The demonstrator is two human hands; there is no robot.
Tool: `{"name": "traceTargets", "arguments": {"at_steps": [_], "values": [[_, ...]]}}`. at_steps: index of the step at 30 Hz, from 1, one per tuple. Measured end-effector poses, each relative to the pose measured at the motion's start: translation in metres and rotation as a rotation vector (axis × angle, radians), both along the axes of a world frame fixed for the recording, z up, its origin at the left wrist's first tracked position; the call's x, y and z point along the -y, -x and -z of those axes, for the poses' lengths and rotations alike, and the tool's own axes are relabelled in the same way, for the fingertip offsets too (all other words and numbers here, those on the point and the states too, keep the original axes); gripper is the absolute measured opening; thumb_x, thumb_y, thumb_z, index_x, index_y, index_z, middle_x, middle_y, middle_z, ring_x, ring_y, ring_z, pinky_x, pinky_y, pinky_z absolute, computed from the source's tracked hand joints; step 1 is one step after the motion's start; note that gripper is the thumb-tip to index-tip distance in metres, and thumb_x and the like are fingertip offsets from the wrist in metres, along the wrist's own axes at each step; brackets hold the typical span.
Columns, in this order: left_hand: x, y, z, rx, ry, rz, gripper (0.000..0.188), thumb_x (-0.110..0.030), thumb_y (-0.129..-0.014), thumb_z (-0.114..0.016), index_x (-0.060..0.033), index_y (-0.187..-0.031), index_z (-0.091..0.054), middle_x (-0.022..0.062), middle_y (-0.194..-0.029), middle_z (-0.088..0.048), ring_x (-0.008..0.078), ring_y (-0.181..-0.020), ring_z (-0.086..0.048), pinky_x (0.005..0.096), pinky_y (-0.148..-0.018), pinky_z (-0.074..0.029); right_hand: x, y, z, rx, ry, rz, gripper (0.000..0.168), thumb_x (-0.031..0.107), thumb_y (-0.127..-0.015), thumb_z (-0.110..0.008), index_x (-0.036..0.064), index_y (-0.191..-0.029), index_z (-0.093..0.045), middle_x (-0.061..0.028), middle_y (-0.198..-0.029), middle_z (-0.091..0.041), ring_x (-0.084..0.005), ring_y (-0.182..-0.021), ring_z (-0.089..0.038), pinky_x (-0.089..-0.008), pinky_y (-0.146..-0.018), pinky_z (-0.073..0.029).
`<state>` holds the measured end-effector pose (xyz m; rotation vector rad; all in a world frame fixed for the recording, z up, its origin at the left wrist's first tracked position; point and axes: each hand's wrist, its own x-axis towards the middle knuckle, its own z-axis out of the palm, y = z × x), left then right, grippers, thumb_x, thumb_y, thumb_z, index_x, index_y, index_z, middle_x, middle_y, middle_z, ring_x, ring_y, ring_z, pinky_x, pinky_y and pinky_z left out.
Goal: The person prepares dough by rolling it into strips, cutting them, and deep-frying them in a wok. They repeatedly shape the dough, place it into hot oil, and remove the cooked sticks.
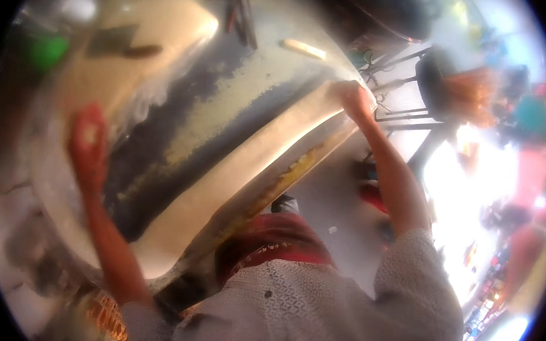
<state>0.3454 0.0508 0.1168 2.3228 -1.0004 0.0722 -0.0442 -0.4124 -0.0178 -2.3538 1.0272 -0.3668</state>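
A long, thick strip of pale dough (pixel 235 172) lies slantwise along the near side of a worn metal-topped table (pixel 200 118). My right hand (pixel 351 97) is on the strip's far right end, its fingers bent over the dough. My left hand (pixel 89 131) is at the left, blurred, with curled fingers, above or near a large pale dough mass (pixel 169 25); whether it holds anything I cannot tell. A flat dark scraper-like tool with a handle (pixel 143 51) rests on the large dough. A short pale stick or dough piece (pixel 304 48) lies near the table's far edge.
Dark thin rods or tongs (pixel 245 19) lie at the table's far side, near a large dark round vessel (pixel 388 12). A green object (pixel 47 52) is at the far left. Beyond the right edge stand metal legs or bars (pixel 407 113) and a dark round container (pixel 431 82).
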Motion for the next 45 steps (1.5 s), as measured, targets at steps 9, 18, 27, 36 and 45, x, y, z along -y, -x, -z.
{"name": "traceTargets", "arguments": {"at_steps": [9, 18, 27, 36, 45], "values": [[0.088, 0.3, 0.09, -0.812, 0.255, 0.125, 0.022, -0.016, -0.1, -0.061, 0.0023, -0.112, -0.067, 0.0093, -0.098, -0.073, 0.0163, -0.091, -0.069, 0.029, -0.085, -0.053, 0.012, -0.01, 0.031, -0.021, 0.058, 0.126, 0.029, 0.035, -0.094, -0.063, 0.007, -0.103, -0.062, -0.0171, -0.093, -0.07, -0.0404, -0.084, -0.067, -0.0501, -0.076, -0.054], [0.118, 0.357, 0.13, -1.27, 0.756, -0.174, 0.021, -0.014, -0.099, -0.061, 0.0018, -0.113, -0.064, 0.0121, -0.106, -0.07, 0.0196, -0.095, -0.068, 0.0349, -0.09, -0.055, 0.001, -0.016, 0.043, -0.012, 0.325, -0.093, 0.021, 0.031, -0.096, -0.061, 0.011, -0.103, -0.061, -0.0175, -0.098, -0.067, -0.0405, -0.083, -0.065, -0.0506, -0.07, -0.053], [0.146, 0.355, 0.165, -1.878, 1.257, 0.292, 0.055, -0.041, -0.096, -0.063, -0.0016, -0.134, -0.056, 0.0191, -0.134, -0.059, 0.0331, -0.126, -0.055, 0.0499, -0.112, -0.04, -0.078, -0.052, -0.102, 0.128, -0.413, -0.3, 0.032, 0.023, -0.101, -0.057, 0.0, -0.123, -0.062, -0.0136, -0.105, -0.069, -0.0246, -0.1, -0.063, -0.0363, -0.09, -0.048], [0.118, 0.317, 0.13, -1.372, 2.21, -0.096, 0.062, -0.044, -0.097, -0.063, -0.0116, -0.147, -0.045, 0.0054, -0.157, -0.04, 0.0318, -0.148, -0.029, 0.0469, -0.124, -0.019, -0.002, -0.023, -0.185, 0.647, -1.311, -0.244, 0.038, 0.035, -0.108, -0.046, 0.004, -0.106, -0.067, -0.0072, -0.096, -0.069, -0.0156, -0.088, -0.066, -0.0293, -0.079, -0.052], [0.117, 0.317, 0.154, -1.514, 1.938, -0.123, 0.04, -0.018, -0.103, -0.054, -0.0088, -0.141, -0.051, 0.0097, -0.152, -0.046, 0.0251, -0.143, -0.038, 0.0421, -0.121, -0.028, 0.031, 0.009, -0.028, 0.1, 0.202, -0.213, 0.018, 0.018, -0.097, -0.062, 0.002, -0.105, -0.064, -0.0121, -0.098, -0.065, -0.0308, -0.089, -0.063, -0.039, -0.081, -0.053]]}}
